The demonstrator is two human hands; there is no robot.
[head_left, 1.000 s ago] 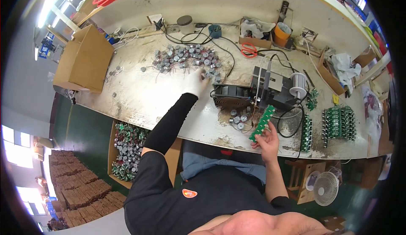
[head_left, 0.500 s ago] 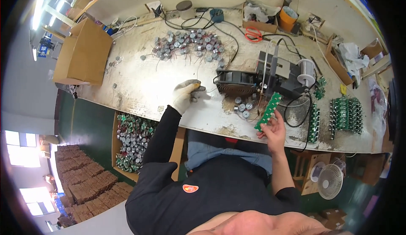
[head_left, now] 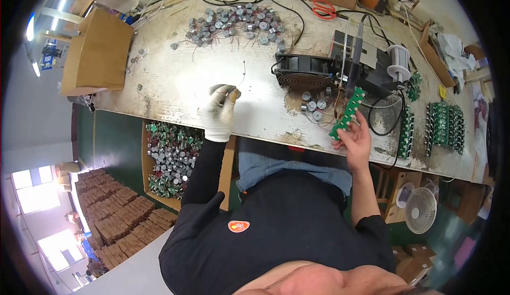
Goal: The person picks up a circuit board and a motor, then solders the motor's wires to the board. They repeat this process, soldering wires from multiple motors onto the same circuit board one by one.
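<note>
My left hand (head_left: 218,111), in a white work glove with darkened fingertips, is closed in a pinch above the bright part of the workbench. A thin wire (head_left: 244,73) runs just beyond its fingertips; whether the pinch grips it I cannot tell. My bare right hand (head_left: 355,141) holds a long green circuit board (head_left: 348,113) by its lower end, tilted beside the soldering stand. A few small round metal motors (head_left: 317,104) lie left of that board, in front of a black fan (head_left: 305,72). A larger heap of wired motors (head_left: 234,25) spreads farther back.
On the right stand a solder spool (head_left: 398,64), a dark soldering unit (head_left: 366,56) and rows of green boards (head_left: 445,127). Red-handled scissors (head_left: 324,9) and cables lie at the back. A cardboard box (head_left: 98,53) stands left; below the edge is a carton of motors (head_left: 172,159).
My left hand has drawn nearer to me, its fingers now pinched upward. My right hand still holds the circuit board. The whole view has shifted, with the bench higher in the picture.
</note>
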